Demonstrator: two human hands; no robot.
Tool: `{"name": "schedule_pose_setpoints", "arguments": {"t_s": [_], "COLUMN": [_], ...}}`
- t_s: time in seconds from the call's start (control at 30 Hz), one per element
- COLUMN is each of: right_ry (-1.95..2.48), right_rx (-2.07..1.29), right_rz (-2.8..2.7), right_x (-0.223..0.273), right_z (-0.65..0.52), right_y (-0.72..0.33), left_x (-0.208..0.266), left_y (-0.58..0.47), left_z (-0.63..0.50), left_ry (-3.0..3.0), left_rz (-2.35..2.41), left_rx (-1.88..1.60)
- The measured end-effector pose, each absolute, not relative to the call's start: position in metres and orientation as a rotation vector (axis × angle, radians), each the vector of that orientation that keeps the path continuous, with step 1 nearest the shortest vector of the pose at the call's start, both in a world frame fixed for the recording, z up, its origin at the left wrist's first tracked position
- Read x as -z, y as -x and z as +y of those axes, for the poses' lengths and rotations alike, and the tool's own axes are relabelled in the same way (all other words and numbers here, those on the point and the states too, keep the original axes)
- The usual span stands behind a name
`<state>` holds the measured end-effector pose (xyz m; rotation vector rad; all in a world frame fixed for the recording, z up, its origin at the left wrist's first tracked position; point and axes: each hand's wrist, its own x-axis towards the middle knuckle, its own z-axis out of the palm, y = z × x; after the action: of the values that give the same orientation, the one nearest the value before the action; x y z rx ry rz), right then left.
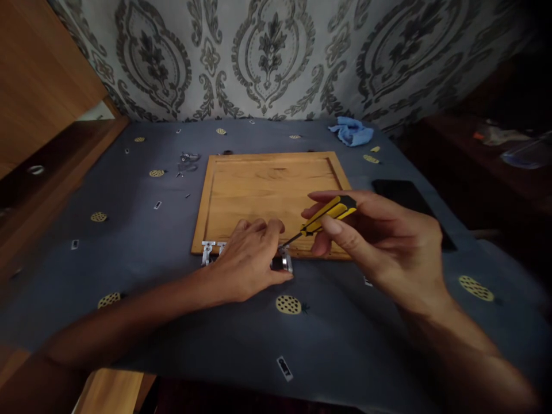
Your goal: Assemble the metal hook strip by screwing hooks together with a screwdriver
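Observation:
A wooden panel [271, 192] with a raised frame, like a small cabinet door, lies flat on the table. Metal hinges sit along its near edge: one hinge [207, 252] at the left corner, another partly covered by my hand, and a hinge [286, 261] further right. My left hand [252, 259] rests over the near edge, fingers curled on the wood and thumb against the right-hand hinge, steadying it. My right hand [383, 241] grips a yellow-and-black screwdriver [328, 215] between thumb and fingers. The screwdriver slants down left, its tip at that hinge; any screw there is too small to make out.
Loose metal hardware [188, 158] and small screws lie left of the panel. A blue cloth [351, 132] is crumpled at the back right. A dark flat object [403, 195] lies partly behind my right hand. The pineapple-print tablecloth [142, 253] meets a patterned curtain [269, 57].

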<state>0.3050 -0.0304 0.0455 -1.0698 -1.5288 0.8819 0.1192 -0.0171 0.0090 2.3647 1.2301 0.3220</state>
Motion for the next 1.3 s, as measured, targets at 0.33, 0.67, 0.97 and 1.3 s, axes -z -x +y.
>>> {"name": "schedule_pose_setpoints", "arguments": {"t_s": [0.33, 0.67, 0.97, 1.3], "right_ry": [0.999, 1.034, 1.068, 1.045], "right_rx": [-0.657, -0.678, -0.725, -0.832], "right_rz": [-1.379, -1.421, -1.421, -1.5], "right_x": [-0.036, -0.032, -0.031, -0.039], "right_z": [-0.035, -0.034, -0.033, -0.035], "right_y": [-0.304, -0.304, -0.301, -0.303], "left_x": [-0.007, -0.009, -0.007, -0.008], "left_y": [-0.119, -0.119, -0.119, -0.118], "left_z": [-0.016, -0.017, -0.017, -0.018], "left_ry": [-2.39, -2.395, -2.403, -2.397], "left_rz": [1.217, 1.212, 1.236, 1.234], "left_rx": [-0.343, -0.336, -0.324, -0.352]}}
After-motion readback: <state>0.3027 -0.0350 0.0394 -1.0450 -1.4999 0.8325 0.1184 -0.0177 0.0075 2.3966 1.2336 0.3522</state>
